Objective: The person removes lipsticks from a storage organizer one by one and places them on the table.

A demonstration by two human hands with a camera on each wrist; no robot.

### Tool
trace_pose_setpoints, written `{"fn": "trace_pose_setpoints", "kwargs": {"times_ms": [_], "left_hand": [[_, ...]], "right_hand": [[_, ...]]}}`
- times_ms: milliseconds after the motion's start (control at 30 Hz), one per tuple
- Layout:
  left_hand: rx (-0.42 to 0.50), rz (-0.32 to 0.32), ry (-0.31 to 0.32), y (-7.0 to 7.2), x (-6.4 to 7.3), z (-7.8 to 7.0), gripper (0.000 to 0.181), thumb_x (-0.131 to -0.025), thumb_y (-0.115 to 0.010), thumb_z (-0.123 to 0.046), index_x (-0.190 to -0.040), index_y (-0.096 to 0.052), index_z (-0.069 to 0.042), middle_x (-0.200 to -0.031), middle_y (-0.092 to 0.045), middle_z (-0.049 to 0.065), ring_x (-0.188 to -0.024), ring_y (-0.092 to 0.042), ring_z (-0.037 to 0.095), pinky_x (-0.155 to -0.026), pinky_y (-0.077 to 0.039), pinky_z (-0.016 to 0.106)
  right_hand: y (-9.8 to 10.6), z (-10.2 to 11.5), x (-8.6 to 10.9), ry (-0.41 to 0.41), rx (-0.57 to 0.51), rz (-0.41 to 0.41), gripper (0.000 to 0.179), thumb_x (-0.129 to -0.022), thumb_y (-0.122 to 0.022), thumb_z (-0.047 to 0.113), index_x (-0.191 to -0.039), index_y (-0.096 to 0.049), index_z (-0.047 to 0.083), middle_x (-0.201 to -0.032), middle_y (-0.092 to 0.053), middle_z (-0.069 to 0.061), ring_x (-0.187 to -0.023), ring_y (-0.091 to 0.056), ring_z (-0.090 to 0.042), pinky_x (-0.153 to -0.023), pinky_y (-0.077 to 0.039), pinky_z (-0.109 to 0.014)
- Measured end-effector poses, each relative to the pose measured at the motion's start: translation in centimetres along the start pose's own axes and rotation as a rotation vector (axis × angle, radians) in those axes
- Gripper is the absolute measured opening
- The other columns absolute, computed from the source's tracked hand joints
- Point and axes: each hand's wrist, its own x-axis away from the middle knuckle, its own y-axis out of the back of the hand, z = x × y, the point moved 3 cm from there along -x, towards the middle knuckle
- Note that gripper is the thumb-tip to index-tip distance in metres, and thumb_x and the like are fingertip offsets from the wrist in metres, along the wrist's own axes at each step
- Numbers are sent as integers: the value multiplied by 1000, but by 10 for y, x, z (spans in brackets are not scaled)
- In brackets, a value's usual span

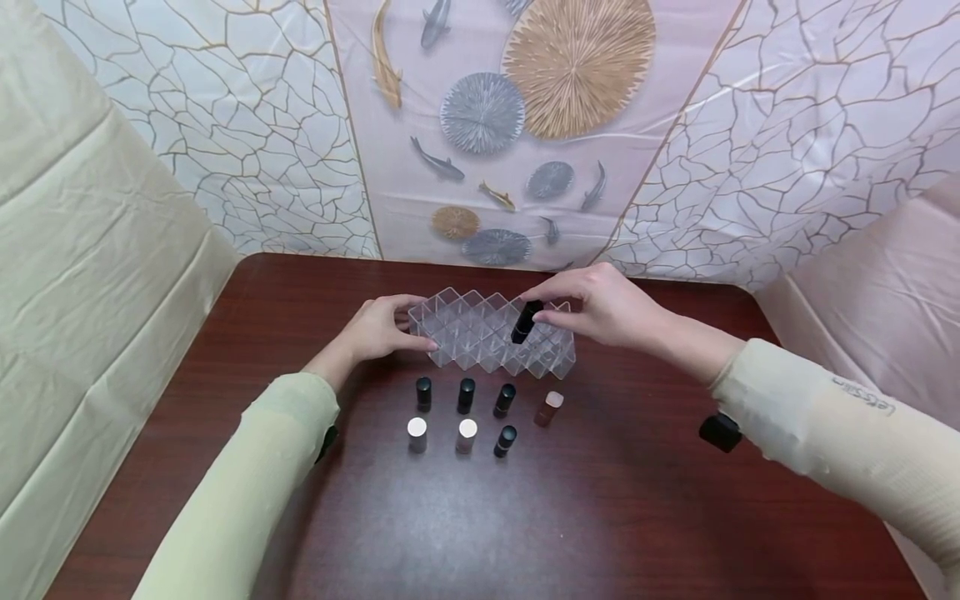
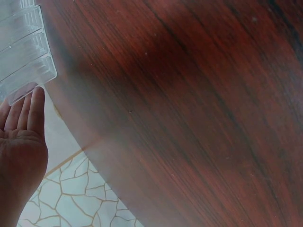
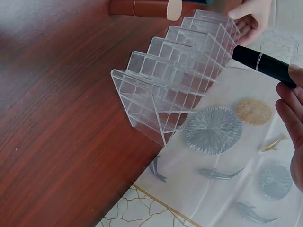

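Note:
A clear plastic lipstick organizer (image 1: 480, 329) with diamond-shaped compartments stands near the back of the table. My left hand (image 1: 381, 327) holds its left end, thumb at the front and fingers at the side; the left wrist view shows those fingers (image 2: 21, 116) fairly straight against the clear wall. Over the organizer's right part, my right hand (image 1: 592, 307) pinches a black lipstick tube (image 1: 527, 322) between thumb and fingers. That tube is tilted and has a thin silver band (image 3: 259, 61). In the right wrist view it appears apart from the compartments.
In front of the organizer stand several lipsticks in two rows: black ones (image 1: 467, 396), two with white tops (image 1: 417, 435), and a reddish-brown one (image 1: 550, 408) at the right. Patterned cloth (image 1: 300, 125) hangs behind the dark wooden table (image 1: 637, 500).

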Motion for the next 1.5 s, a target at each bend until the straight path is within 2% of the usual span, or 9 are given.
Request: {"fn": "trace_pose_setpoints", "kwargs": {"times_ms": [100, 267, 400, 600, 767, 967, 1100, 1500], "left_hand": [[4, -2, -2, 0, 0, 1, 87, -78, -98, -31, -151, -59, -5, -141, -69, 16, -128, -68, 33, -110, -54, 45], [8, -6, -5, -1, 0, 1, 87, -78, -98, -30, -151, -59, -5, -140, -69, 16, -128, -69, 33, -110, -54, 45], [9, -4, -9, -1, -1, 2, 86, -78, -98, -29, -151, -58, -4, -140, -69, 16, -128, -69, 34, -110, -54, 46], [5, -2, -14, -1, -1, 1, 87, -78, -98, -30, -151, -58, -3, -140, -69, 17, -129, -68, 34, -109, -55, 45], [12, -2, -15, -1, -1, 0, 86, -77, -98, -29, -150, -59, -3, -140, -69, 16, -129, -68, 33, -109, -55, 44], [15, -1, -16, -1, -1, 1, 87, -77, -98, -29, -150, -59, -3, -141, -68, 16, -129, -68, 34, -110, -54, 44], [12, 0, -14, -1, -1, 1, 87, -77, -98, -29, -150, -59, -4, -141, -69, 16, -129, -68, 33, -110, -54, 44], [6, 4, -9, 0, -2, 2, 89, -78, -98, -31, -151, -58, -4, -142, -68, 17, -129, -68, 35, -110, -54, 46]], "right_hand": [[2, 4, 2, 14, -3, -8, 30, -92, -84, 8, -122, -82, 12, -114, -81, -1, -78, -70, -10, -66, -57, -33], [6, 10, 6, 48, -1, -37, 31, -89, -87, 6, -119, -82, 10, -112, -82, -2, -92, -77, -14, -67, -58, -35], [10, 15, 11, 43, 3, -49, 33, -87, -87, 4, -119, -82, 11, -112, -82, 0, -98, -78, -14, -69, -58, -34], [15, 24, 21, 15, 10, -33, 36, -87, -87, 5, -121, -82, 16, -114, -81, 3, -103, -77, -13, -78, -62, -36], [15, 29, 29, 41, -1, -48, 36, -85, -89, 5, -119, -83, 15, -112, -81, 4, -102, -78, -13, -85, -61, -32], [9, 35, 40, 65, -53, -36, 38, -83, -89, 0, -119, -82, 11, -111, -81, 2, -101, -78, -14, -87, -58, -20], [3, 38, 48, 76, -85, -26, 40, -83, -88, -2, -120, -81, 10, -112, -81, 1, -101, -78, -15, -89, -57, -16], [-18, 44, 71, 122, -124, -16, 45, -78, -89, -7, -120, -81, 9, -112, -81, -1, -100, -78, -17, -95, -55, -15]]}}
